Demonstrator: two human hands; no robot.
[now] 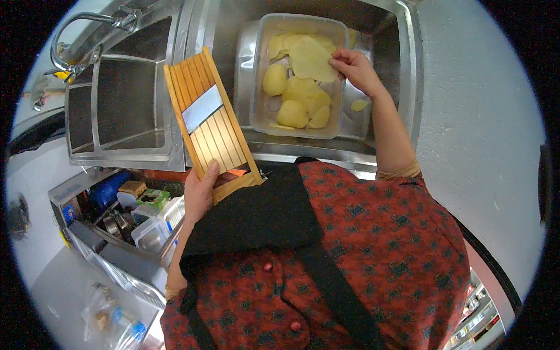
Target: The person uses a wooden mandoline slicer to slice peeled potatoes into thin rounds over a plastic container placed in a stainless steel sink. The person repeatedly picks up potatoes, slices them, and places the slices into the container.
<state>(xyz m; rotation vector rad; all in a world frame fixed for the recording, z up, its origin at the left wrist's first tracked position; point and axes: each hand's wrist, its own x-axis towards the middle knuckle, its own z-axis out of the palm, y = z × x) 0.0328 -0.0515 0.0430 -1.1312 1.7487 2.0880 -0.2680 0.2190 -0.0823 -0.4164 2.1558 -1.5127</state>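
Note:
My left hand (pixel 200 192) grips the lower end of a wooden mandoline slicer (pixel 218 140), its slanted metal blade (pixel 203 108) facing up. The slicer leans over the sink's left edge, its lower end against my apron. My right hand (pixel 356 70) pinches the edge of a wide, thin potato slice (pixel 310 59) above a translucent plastic tub (pixel 258 87). Peeled potato pieces lie in the tub, among them a rounded one (pixel 274 79) at left and another (pixel 293 113) near the front, with more thin slices around them.
The tub stands in a stainless steel sink (pixel 387 65); a small potato slice (pixel 358 105) lies on the sink floor to its right. A second basin (pixel 131 87) with a curved faucet (pixel 83 16) is at left. Plastic containers (pixel 151 234) crowd a shelf at lower left.

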